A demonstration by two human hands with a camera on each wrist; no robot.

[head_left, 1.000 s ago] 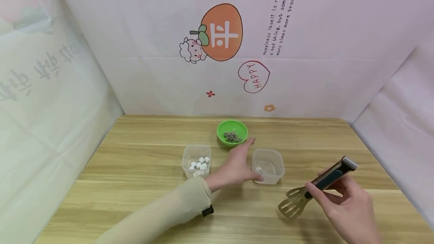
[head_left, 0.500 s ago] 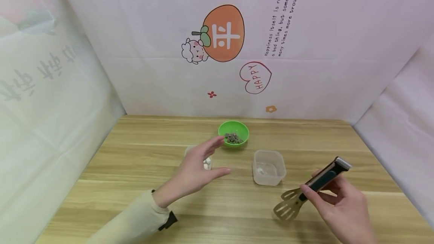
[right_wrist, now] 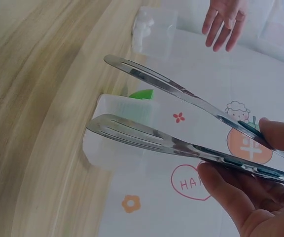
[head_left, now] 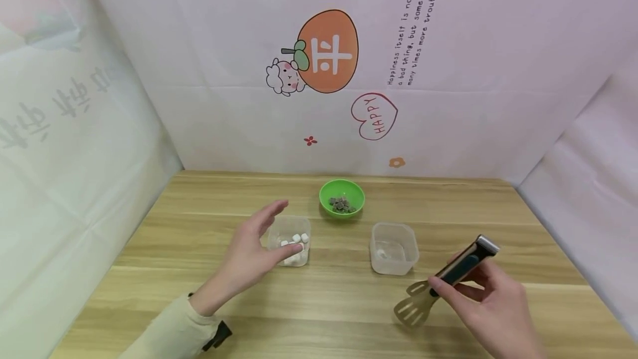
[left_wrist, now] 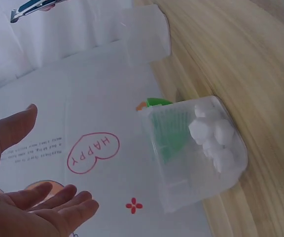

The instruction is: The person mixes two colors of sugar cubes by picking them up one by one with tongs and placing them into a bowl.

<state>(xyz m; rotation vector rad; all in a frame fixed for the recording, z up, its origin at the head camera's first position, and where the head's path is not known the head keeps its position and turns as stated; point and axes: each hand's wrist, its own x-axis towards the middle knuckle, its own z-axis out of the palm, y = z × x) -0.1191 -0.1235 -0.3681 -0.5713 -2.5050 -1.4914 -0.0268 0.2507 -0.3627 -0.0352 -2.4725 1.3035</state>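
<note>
My right hand holds a pair of metal tongs with slotted heads between thumb and fingers. In the right wrist view the two arms of the tongs stand apart with nothing between them. At the left, my left hand hovers with thumb and fingers spread, holding nothing. Beside it is a clear plastic container with several white cubes inside; the thumb covers part of it in the head view. A second clear container, with a small clear or whitish spot at its bottom, stands left of the tongs.
Behind the two containers sits a green bowl with several grey-brown pieces in it. All stand on a wood-grain table. A printed white sheet rises along the back, with further sheets at both sides.
My left hand has moved left, from beside the right-hand container to over the one with white cubes. My right hand has shifted slightly left with the tongs.
</note>
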